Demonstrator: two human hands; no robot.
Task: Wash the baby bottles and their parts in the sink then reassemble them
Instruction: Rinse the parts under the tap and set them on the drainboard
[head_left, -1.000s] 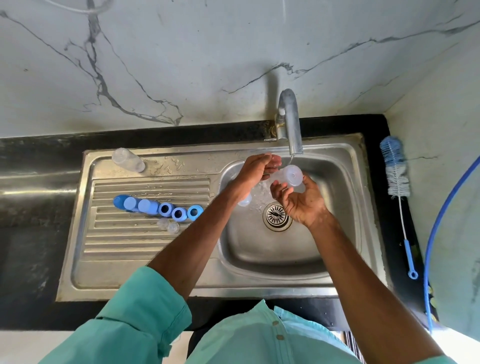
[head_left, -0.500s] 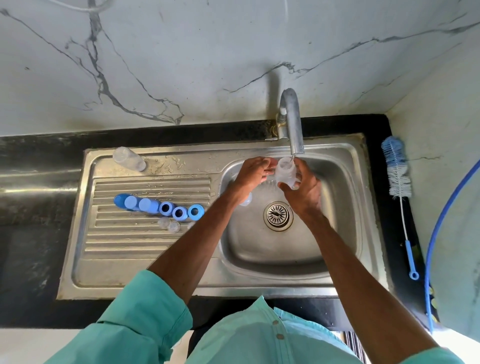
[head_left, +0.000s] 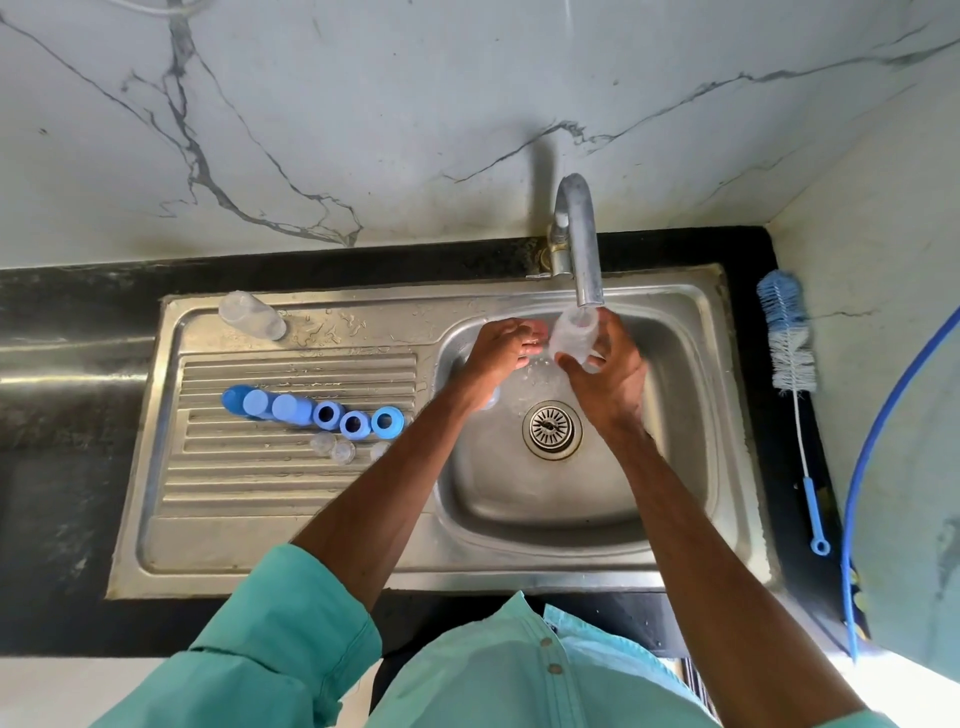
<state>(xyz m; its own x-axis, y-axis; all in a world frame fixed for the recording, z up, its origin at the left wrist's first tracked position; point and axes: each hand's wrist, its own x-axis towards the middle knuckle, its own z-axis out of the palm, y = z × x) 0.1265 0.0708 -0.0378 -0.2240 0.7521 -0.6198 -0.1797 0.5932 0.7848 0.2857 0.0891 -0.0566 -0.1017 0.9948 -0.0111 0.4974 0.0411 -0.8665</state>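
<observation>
My right hand (head_left: 610, 376) grips a clear baby bottle (head_left: 572, 335) with its mouth up under the tap (head_left: 582, 244) over the steel sink (head_left: 675, 467). My left hand (head_left: 501, 353) is beside it, fingertips touching the bottle's side; I cannot see whether it holds anything. A bluish part (head_left: 491, 400) shows under the left wrist. On the drainboard (head_left: 234, 493) lie blue caps and rings in a row (head_left: 311, 410), clear nipples (head_left: 332, 447) in front of them, and another clear bottle (head_left: 252, 315) at the back.
A blue and white bottle brush (head_left: 789, 338) lies on the black counter right of the sink. A blue hose (head_left: 872, 441) curves along the right wall. The drain strainer (head_left: 551, 428) sits in the basin's middle.
My right hand turned the bottle from lying sideways to mouth-up and lifted it under the spout. My left hand stayed beside it.
</observation>
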